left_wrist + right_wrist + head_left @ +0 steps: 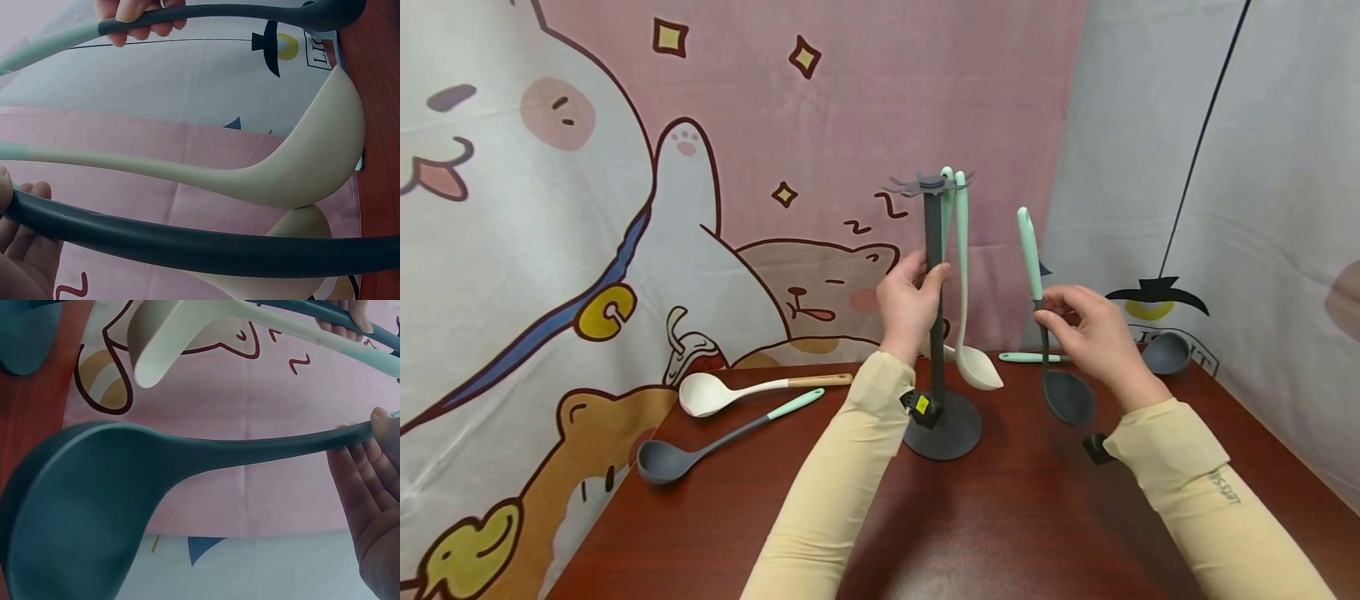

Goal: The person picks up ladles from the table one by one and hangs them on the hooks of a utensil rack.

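My left hand [912,298] grips the upright post [935,333] of a dark grey utensil stand, with a round base [947,437] and a pronged hook top [928,185]. Two utensils with mint handles hang on the hooks' right side. The nearer is a cream ladle [977,369] with a pointed lip; a second cream head [306,228] shows partly behind the post in the left wrist view. To the right of the stand, my right hand [1086,333] pinches the stem of a dark grey ladle [1070,398]. That ladle hangs bowl down, its mint handle upward, apart from the stand.
On the left of the brown table [1000,517] lie a white ladle [706,394] with a wooden handle end and a grey ladle [664,462] with a mint handle. Another mint handle [1026,357] and a grey bowl [1167,354] lie at the back right. Printed cloth hangs behind.
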